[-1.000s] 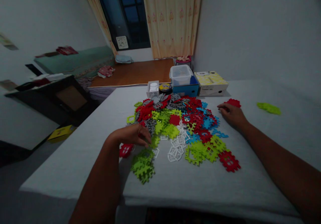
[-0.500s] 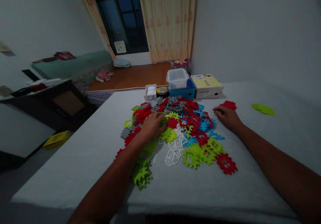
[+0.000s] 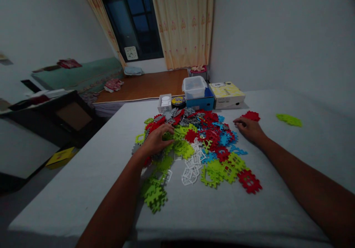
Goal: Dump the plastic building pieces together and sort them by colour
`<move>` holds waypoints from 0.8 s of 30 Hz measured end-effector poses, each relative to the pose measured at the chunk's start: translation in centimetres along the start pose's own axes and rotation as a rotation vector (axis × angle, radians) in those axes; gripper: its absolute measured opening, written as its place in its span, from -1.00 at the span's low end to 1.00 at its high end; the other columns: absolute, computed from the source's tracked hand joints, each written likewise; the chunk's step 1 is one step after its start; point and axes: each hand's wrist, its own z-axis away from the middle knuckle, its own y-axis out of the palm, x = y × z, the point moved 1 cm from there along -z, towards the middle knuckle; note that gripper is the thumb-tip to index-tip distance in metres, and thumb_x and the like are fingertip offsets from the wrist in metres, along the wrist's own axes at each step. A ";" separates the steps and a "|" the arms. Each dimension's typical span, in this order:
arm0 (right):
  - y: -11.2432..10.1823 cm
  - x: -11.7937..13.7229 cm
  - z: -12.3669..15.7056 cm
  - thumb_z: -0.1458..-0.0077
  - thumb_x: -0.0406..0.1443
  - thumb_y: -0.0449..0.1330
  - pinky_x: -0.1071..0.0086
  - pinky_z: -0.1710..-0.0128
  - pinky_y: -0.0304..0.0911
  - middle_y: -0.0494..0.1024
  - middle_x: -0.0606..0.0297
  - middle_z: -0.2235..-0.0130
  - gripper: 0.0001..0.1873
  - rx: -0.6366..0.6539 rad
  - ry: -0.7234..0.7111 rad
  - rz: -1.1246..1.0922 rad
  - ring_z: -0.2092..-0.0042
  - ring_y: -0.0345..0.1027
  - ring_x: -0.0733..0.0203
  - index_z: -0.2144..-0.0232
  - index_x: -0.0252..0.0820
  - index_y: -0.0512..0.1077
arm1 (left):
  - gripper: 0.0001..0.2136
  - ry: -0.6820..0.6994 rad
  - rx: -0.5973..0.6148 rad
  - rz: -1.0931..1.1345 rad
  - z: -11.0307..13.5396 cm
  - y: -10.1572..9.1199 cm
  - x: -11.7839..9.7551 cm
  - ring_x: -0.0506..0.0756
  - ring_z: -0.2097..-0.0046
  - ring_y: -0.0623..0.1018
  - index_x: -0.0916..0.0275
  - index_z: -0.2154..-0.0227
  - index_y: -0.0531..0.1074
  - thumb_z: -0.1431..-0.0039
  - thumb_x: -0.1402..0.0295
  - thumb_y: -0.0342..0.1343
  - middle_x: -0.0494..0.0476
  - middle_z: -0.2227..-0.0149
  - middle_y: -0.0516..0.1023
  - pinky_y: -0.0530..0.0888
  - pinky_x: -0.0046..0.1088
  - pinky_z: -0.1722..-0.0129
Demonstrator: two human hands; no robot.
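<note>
A pile of interlocking plastic building pieces with notched edges, in red, grey, lime green, blue and white, lies on the table. Over its left side is my left hand [image 3: 157, 140], thumb and fingers apart above grey and green pieces, with nothing visible in it. My right hand [image 3: 251, 130] rests on the table to the right of the pile, fingers curled and close together; whatever may be between the fingertips is too small to make out. Just behind it sits a red piece [image 3: 252, 115], partly covered by the hand. White lattice pieces [image 3: 191, 166] lie at the pile's front.
Behind the pile stand a small white box [image 3: 165, 103], a round black tin [image 3: 178, 102], a clear plastic tub [image 3: 194, 87] on a blue box [image 3: 201, 103], and a yellow-and-white box [image 3: 227, 94]. A lime green stack [image 3: 288, 120] lies at the right.
My left hand has drawn back to the left over the pile, its thumb and fingers wider apart. My right hand stays by the red piece. The view has shifted slightly.
</note>
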 end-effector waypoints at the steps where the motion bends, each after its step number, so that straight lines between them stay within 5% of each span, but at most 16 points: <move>1: 0.0 0.1 0.0 -0.06 -0.20 0.11 0.23 0.28 0.31 0.62 0.20 0.29 -0.71 0.002 -0.002 0.002 0.33 0.43 0.10 0.24 -0.14 0.55 | -0.82 -0.008 0.003 0.038 0.2 -0.2 0.1 0.17 -0.09 0.48 0.21 0.23 0.45 -0.10 0.34 0.24 0.23 -0.01 0.50 0.42 -0.17 -0.09; 7: 0.1 0.0 0.1 -0.07 -0.21 0.11 0.22 0.25 0.33 0.63 0.22 0.27 -0.73 0.000 -0.042 -0.015 0.32 0.44 0.10 0.24 -0.12 0.55 | -0.76 -0.107 -0.033 0.182 1.0 -0.5 0.9 0.16 -0.06 0.51 0.20 0.13 0.47 -0.20 0.22 0.16 0.22 0.01 0.54 0.46 -0.26 -0.03; 13: 0.2 -0.3 0.1 -0.10 -0.18 0.11 0.23 0.27 0.32 0.63 0.22 0.27 -0.72 0.013 -0.045 0.002 0.31 0.45 0.10 0.23 -0.12 0.55 | -0.71 -0.274 -0.206 0.272 1.0 -0.3 1.7 0.03 0.40 0.51 0.22 0.18 0.47 -0.19 0.11 0.12 0.05 0.37 0.55 0.45 -0.49 0.44; 24: -0.3 -0.5 -0.1 -0.07 -0.18 0.13 0.19 0.26 0.34 0.62 0.22 0.30 -0.74 -0.023 0.001 -0.006 0.31 0.46 0.07 0.24 -0.10 0.55 | -0.73 -0.332 -0.368 0.250 0.3 0.6 1.7 0.04 0.39 0.52 0.25 0.28 0.49 -0.12 0.13 0.17 0.06 0.41 0.55 0.47 -0.47 0.40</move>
